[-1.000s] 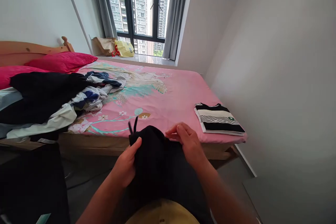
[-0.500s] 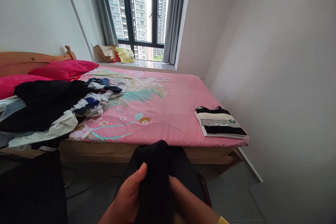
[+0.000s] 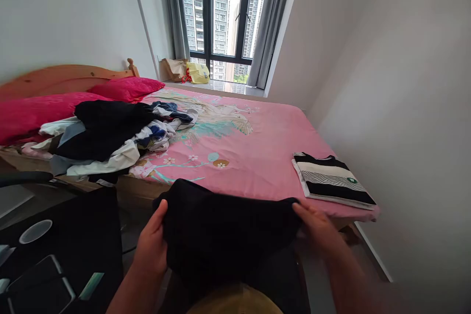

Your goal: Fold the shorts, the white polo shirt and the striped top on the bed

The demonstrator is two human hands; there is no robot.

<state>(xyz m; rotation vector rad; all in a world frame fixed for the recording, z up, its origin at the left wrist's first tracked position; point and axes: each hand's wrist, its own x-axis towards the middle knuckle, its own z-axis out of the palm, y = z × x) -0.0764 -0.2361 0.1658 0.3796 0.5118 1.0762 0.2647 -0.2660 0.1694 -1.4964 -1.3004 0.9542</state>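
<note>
A black garment (image 3: 228, 233) is stretched wide between my two hands at the foot edge of the bed. My left hand (image 3: 151, 248) pinches its left edge, thumb on top. My right hand (image 3: 319, 228) grips its right edge, slightly blurred. The cloth hangs over my lap just in front of the pink floral bedsheet (image 3: 243, 152). A folded black-and-white striped shirt (image 3: 333, 182) lies on the bed's near right corner, beyond my right hand.
A heap of unfolded clothes (image 3: 110, 140), black on top, lies on the bed's left side beside red pillows (image 3: 44, 110). Bags (image 3: 189, 71) sit on the window sill. A dark desk at lower left carries a white cup (image 3: 35, 230) and a tablet (image 3: 40, 284).
The bunched black garment has been pulled open sideways; my hands moved apart to its two edges. The view has swung left and down, bringing the desk into sight.
</note>
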